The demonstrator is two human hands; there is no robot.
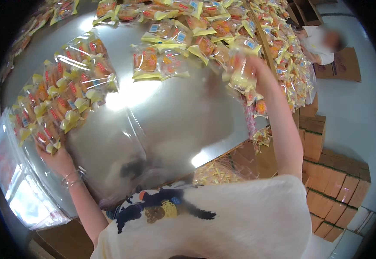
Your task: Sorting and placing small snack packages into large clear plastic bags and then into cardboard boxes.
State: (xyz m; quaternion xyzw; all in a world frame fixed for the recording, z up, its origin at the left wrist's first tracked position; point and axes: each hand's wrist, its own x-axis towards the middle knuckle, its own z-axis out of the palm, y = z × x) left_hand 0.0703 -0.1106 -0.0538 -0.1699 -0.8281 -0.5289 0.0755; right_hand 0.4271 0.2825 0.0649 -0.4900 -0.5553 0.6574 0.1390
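My left hand (56, 158), with a bracelet at its wrist, grips the near end of several rows of clear-wrapped baked snack packets (47, 136). These packets (73, 84) stand on edge, close together under clear plastic film. Whether my left fingers are inside or outside the film cannot be made out. Over on the right, my right hand (254, 66) is blurred and closed around a snack packet (243, 69) with yellow ends, at the edge of the heap. Two packets (160, 63) lie flat side by side on the shiny metal tabletop (188, 106).
Loose packets (204, 24) cover the table's far side. A wooden strip (260, 35) separates them from a larger heap (288, 64). Clear plastic bags (29, 181) hang over the left edge. Stacked cartons (337, 184) stand on the right floor, and another person (320, 43) works beyond the heap.
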